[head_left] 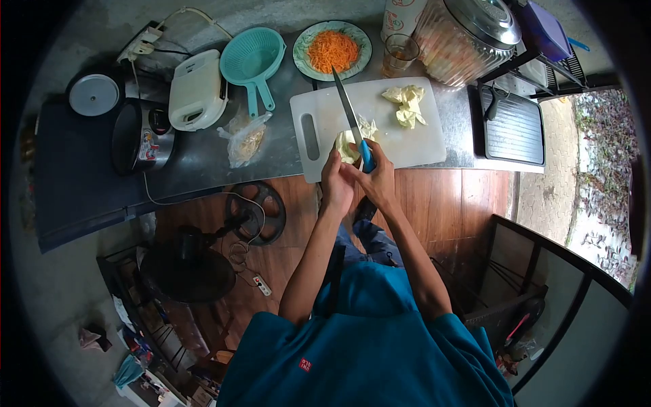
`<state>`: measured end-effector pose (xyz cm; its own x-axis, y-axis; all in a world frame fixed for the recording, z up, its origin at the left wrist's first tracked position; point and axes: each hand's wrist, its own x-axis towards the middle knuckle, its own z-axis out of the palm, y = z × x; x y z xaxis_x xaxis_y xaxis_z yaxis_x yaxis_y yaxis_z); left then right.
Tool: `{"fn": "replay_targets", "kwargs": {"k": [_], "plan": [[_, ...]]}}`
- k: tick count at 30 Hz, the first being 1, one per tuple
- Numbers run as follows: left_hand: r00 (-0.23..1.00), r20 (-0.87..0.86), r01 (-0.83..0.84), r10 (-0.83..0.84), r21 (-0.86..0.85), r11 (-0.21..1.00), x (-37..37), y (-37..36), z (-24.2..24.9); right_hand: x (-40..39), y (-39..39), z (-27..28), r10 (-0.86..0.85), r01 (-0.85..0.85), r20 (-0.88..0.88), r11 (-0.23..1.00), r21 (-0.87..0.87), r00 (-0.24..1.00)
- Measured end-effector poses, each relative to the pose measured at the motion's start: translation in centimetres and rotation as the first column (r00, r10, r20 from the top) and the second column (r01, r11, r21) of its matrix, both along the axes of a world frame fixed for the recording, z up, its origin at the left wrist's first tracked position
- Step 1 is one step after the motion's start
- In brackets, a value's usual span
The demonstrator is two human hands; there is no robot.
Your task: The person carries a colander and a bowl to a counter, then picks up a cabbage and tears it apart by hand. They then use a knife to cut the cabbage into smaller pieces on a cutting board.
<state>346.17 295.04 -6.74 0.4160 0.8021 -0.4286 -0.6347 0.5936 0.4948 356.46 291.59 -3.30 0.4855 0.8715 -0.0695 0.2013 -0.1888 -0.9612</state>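
My right hand (380, 178) is closed round the blue handle of a kitchen knife (348, 108), whose blade points away from me toward the back of the counter. Pale green cabbage (345, 146) is gripped in my left hand (337, 180), just left of the knife handle. Both hands are close together over the front edge of a white cutting board (325, 105). More loose cabbage leaves (407, 107) lie on the board's right part. Behind the board, a plate (302, 57) with a green pattern carries a heap of shredded carrot (332, 51).
Left of the board are a clear plastic bag (245, 140), a turquoise colander (252, 57) and a white sandwich maker (197, 91). A glass (399, 54) and a large lidded jar (462, 41) stand at the back right. A dark griddle pan (517, 129) lies at the right end.
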Motion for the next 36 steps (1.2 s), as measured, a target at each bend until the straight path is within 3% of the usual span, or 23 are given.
{"fn": "replay_targets", "kwargs": {"k": [9, 13, 21, 25, 32, 36], "plan": [[0.994, -0.102, 0.037, -0.028, 0.089, 0.995, -0.6, -0.1, 1.5, 0.9, -0.2, -0.2, 0.097, -0.101, -0.075, 0.993, -0.057, 0.992], [0.996, -0.085, 0.051, -0.039, 0.144, 0.988, -0.5, -0.2, 1.7, 1.3, 0.2, 0.2, 0.074, -0.078, -0.074, 0.996, -0.049, 0.994], [0.990, -0.133, 0.063, -0.037, 0.192, 0.979, 0.3, -0.1, 2.1, 1.2, 0.2, 1.3, -0.006, 0.010, -0.247, 1.000, 0.014, 0.969], [0.985, -0.173, 0.048, -0.010, 0.219, 0.975, 0.4, -0.1, 2.3, 1.2, 0.3, 1.9, -0.011, 0.002, -0.168, 0.999, -0.053, 0.986], [0.999, -0.041, -0.008, 0.015, 0.170, 0.985, -0.4, 0.1, 2.0, 2.0, 0.3, 2.0, 0.116, -0.116, -0.081, 0.993, 0.000, 0.990], [0.993, -0.116, 0.007, 0.015, 0.188, 0.982, -0.2, 0.1, 2.5, 1.9, 0.2, 2.1, 0.153, -0.147, -0.074, 0.986, 0.075, 0.985]]}}
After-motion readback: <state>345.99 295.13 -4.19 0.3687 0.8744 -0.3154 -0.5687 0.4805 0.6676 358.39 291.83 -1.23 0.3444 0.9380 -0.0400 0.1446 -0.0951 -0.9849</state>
